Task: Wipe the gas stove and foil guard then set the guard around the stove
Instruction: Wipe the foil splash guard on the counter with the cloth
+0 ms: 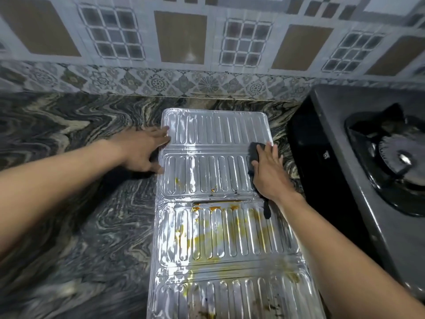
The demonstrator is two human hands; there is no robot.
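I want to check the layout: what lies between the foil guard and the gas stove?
In the head view, only a narrow strip of marbled countertop separates the foil guard from the gas stove; the right hand overhangs it.

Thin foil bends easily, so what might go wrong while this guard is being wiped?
1. The foil guard lies flat with only the left hand steadying its far left edge; hard strokes from the right hand with the dark cloth may crease or shift it.
2. Yellow-brown stains cover the near panels; the cloth may smear them onto the cleaner far panels.
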